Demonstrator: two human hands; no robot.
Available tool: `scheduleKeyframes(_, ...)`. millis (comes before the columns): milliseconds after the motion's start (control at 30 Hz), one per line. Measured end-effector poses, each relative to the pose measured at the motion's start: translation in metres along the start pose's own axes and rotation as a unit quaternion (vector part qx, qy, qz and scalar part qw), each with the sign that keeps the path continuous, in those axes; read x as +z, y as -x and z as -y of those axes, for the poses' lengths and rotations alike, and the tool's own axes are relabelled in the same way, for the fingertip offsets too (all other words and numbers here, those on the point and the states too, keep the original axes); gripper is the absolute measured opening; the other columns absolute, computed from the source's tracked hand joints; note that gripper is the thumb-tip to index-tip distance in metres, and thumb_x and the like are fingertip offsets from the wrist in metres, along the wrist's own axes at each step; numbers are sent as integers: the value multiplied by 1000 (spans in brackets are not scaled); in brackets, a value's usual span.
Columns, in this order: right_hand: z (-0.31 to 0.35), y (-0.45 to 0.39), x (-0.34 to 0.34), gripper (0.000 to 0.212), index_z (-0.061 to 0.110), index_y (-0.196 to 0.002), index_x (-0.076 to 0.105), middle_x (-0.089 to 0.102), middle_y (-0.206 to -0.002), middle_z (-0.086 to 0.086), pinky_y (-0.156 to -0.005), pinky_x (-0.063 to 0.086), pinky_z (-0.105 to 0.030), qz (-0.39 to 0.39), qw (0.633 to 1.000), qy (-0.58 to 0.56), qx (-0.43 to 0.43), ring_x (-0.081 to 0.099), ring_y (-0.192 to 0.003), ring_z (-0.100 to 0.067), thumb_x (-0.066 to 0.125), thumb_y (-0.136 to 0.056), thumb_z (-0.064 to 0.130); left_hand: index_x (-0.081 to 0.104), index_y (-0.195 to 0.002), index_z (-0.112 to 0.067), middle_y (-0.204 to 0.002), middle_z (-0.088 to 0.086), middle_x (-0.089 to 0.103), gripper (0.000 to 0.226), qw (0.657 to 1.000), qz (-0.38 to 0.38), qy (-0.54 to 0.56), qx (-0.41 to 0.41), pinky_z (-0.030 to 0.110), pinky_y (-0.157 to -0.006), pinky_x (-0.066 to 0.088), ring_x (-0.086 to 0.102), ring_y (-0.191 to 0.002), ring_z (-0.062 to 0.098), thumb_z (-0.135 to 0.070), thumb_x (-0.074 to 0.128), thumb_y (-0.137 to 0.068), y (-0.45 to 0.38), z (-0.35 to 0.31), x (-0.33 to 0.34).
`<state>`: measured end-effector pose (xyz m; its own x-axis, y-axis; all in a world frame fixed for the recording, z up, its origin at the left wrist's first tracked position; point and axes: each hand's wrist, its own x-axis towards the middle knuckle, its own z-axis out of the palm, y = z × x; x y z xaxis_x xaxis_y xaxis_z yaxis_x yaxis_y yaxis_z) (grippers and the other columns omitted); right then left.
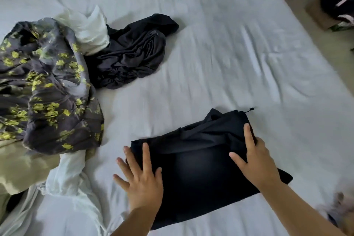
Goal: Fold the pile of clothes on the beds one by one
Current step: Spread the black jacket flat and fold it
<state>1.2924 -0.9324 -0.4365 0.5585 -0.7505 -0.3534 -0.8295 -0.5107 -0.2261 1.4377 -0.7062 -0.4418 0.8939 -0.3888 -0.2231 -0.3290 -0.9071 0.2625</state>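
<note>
A black garment [199, 166] lies folded into a rough rectangle on the bed near me. My left hand [140, 178] rests flat with spread fingers on its left edge. On the right part of the garment my right hand [252, 161] presses down with straight fingers. A pile of unfolded clothes sits at the left: a grey cloth with yellow flowers [47, 90], a crumpled dark grey garment [132, 53], a white piece [90, 27] and a sheer white garment [65, 188].
The bed has a wrinkled pale sheet [220, 48] with open space on the right and far side. Its right edge meets a light floor [325, 44], where a cardboard box with dark items [333, 9] stands.
</note>
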Motion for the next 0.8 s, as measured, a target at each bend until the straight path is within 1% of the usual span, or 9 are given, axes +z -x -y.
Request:
scheduleKeyframes(67,-6,2,4,93,39,-139,-26,42,-134,-15,-97,41,-42,7,999,-38,-8,47,-116,-33,51,-89,55,-20,-138,-41,-156,22,4,89,992,47,61,-98,55,-108,26,21,-140,39,-41,55,-90,8,10,8)
scheduleKeyframes(133,-8,-2,5,96,39,-142,-22,57,-107,-9,-93,41,-43,7,999,-35,8,53,-103,-30,54,-86,56,-33,-128,-49,-151,17,17,89,991,48,76,-94,45,-106,29,28,-134,32,-47,48,-92,13,15,14)
scheduleKeyframes(200,-7,-7,3,99,38,-147,-14,56,-79,-1,-87,44,-39,31,998,-44,17,57,-85,-25,61,-84,50,-28,-129,-57,-135,14,31,89,990,63,119,-36,36,-93,37,45,-109,28,-35,52,-93,13,15,16)
scheduleKeyframes(267,-4,-6,-2,96,40,-148,-8,49,-64,3,-74,44,-32,64,995,-72,-2,53,-68,-18,65,-86,38,-16,-129,-64,-119,3,31,90,979,93,182,14,26,-78,39,47,-77,15,-18,52,-93,12,13,13)
scheduleKeyframes(300,-1,-3,-4,94,43,-147,-7,46,-62,2,-68,43,-29,75,994,-84,-13,50,-63,-16,64,-87,32,-10,-131,-64,-116,0,29,88,977,106,184,34,24,-76,39,47,-72,12,-13,50,-94,10,16,10)
scheduleKeyframes(367,3,9,-8,89,48,-146,-8,44,-71,1,-66,43,-27,88,993,-77,-19,50,-65,-16,59,-91,28,0,-137,-61,-115,-3,29,80,978,122,154,70,22,-75,42,52,-73,14,-9,44,-95,9,17,2)
scheduleKeyframes(467,7,38,-14,82,51,-143,-13,39,-83,1,-63,41,-24,49,998,-20,-25,44,-62,-12,49,-96,26,-3,-133,-63,-122,-2,30,77,980,109,116,118,18,-66,41,56,-67,16,-9,38,-96,16,3,-16)
scheduleKeyframes(633,-8,96,-64,85,51,-144,-12,28,-94,0,-43,21,-21,-40,999,35,-4,33,-48,-11,44,-93,13,-8,-131,-61,-148,-2,19,77,965,96,106,220,12,-59,38,54,-65,10,-9,37,-96,53,-50,-59)
scheduleKeyframes(800,-67,166,-146,81,47,-146,-10,28,-98,-3,-45,27,-24,-138,988,36,58,38,-53,-14,45,-95,16,-7,-134,-54,-138,7,29,74,937,77,176,293,26,-59,45,53,-57,17,-10,40,-97,117,-124,-95)
